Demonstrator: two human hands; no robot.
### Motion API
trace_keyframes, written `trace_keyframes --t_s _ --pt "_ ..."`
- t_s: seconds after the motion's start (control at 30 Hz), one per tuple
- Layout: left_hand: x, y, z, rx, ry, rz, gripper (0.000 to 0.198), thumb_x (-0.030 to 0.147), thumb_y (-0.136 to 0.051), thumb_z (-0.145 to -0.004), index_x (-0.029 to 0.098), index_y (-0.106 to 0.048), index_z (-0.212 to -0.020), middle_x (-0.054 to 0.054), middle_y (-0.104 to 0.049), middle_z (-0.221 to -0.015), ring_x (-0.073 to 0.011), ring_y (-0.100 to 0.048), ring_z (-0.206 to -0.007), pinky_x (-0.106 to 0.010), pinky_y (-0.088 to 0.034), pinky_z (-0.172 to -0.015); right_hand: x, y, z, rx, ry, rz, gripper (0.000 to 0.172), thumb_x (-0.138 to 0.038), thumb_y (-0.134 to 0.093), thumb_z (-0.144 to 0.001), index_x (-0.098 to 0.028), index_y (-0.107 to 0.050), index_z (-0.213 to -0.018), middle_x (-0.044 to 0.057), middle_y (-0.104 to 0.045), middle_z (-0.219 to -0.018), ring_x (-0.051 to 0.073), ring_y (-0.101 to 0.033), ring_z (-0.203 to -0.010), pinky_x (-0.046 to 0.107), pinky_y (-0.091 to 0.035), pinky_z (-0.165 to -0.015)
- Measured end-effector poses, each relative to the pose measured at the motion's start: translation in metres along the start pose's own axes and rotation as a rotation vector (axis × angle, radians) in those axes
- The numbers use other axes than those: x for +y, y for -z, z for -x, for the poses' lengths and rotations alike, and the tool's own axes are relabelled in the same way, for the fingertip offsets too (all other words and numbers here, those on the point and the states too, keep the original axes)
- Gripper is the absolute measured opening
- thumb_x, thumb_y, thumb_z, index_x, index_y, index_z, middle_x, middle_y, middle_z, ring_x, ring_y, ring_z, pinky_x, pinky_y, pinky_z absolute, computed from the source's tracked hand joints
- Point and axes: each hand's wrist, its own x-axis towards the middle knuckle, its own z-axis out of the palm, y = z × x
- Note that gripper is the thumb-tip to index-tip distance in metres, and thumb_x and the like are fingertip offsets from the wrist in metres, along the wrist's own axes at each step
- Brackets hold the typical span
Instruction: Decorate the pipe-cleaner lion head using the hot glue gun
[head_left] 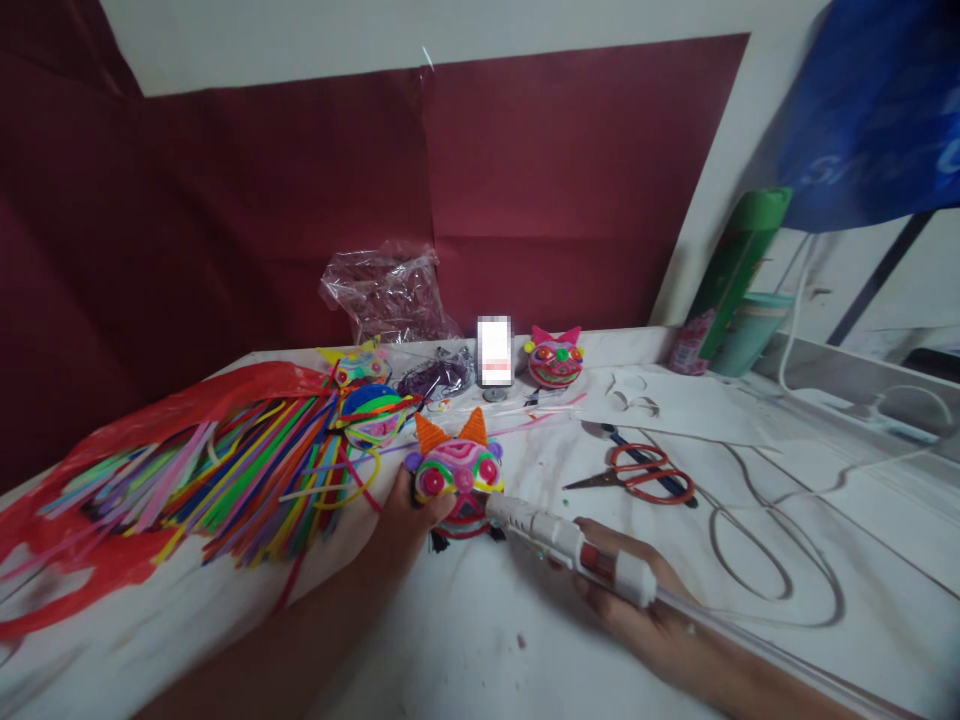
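My left hand (415, 508) grips the left side of a round craft mask (465, 478) made of coloured pipe cleaners. The mask has orange pointed ears, pink round eyes, a pink nose and black tufts at its lower edge. In my right hand (626, 590) is a white hot glue gun (551, 533), fingers wrapped round its body. Its nozzle points left and reaches the mask near the mouth; whether the tip touches is unclear. A clear glue stick sticks out of the gun's back end, over my right wrist.
Bundled pipe cleaners (247, 475) lie on red plastic (277, 380) at left. Red-handled scissors (649, 473) and a looped cable (757, 590) lie at right. Behind stand a pink-eared mask (555, 358), a phone (494, 352) and a clear plastic bag (390, 295).
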Motion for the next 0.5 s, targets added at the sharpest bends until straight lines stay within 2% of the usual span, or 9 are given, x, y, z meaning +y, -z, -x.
trace_keyframes --t_s 0.2,0.5 --pt "-0.003 0.002 -0.002 0.009 0.007 0.029 0.059 0.033 -0.081 -0.059 0.021 -0.060 -0.113 -0.005 -0.072 -0.097 -0.0232 -0.066 -0.090 -0.032 -0.053 -0.080 0.003 0.002 0.006 -0.047 -0.084 0.079 0.019 -0.022 -0.049 -0.082 -0.027 -0.054 -0.064 0.000 -0.061 -0.062 0.020 -0.064 -0.058 0.027 -0.055 -0.055" --pt "0.006 0.000 0.001 0.037 0.044 0.093 0.056 0.033 -0.081 -0.058 0.021 -0.060 -0.108 -0.002 -0.071 -0.093 -0.0210 -0.066 -0.087 -0.029 -0.053 -0.078 0.013 0.002 0.007 -0.086 -0.047 0.063 0.019 -0.025 -0.048 -0.083 -0.025 -0.054 -0.065 0.000 -0.061 -0.062 0.018 -0.062 -0.055 0.027 -0.053 -0.051"
